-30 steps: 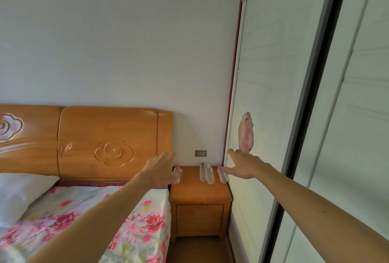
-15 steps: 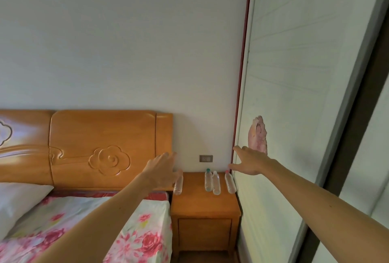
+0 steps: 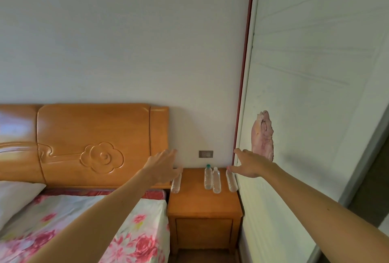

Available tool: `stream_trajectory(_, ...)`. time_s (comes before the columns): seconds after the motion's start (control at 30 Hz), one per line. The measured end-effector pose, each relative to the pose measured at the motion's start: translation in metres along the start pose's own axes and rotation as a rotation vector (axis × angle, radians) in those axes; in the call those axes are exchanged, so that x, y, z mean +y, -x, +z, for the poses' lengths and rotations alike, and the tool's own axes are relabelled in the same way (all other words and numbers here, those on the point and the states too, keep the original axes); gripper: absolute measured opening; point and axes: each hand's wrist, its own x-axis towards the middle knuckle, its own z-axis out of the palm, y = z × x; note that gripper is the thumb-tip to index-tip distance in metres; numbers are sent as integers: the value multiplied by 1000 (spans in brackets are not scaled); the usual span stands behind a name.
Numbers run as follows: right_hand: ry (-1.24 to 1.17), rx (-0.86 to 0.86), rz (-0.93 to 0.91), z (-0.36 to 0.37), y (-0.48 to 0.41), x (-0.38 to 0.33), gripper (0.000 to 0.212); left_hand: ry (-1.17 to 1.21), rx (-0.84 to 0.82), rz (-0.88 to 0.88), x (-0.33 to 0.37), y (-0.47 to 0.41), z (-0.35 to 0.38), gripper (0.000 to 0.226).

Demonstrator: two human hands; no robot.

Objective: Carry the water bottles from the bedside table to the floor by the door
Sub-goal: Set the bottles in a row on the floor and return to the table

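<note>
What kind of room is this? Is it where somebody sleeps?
Yes, it looks like a bedroom. There is a bed with a flowery sheet and a white pillow, a carved wooden headboard, and a small bedside table next to it with four water bottles on top.

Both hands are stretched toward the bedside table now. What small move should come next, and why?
Probably lower both hands onto the outer bottles: the left hand onto the leftmost bottle, the right hand onto the rightmost bottle. Both hands are open and empty, and all four bottles stand on the bedside table.
</note>
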Motion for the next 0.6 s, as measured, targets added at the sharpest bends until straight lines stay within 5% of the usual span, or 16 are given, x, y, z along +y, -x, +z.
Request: stream_trajectory(0.6,-88,-98,75,29,-140,25,79,-15,-123,42,-64,-158,78,44)
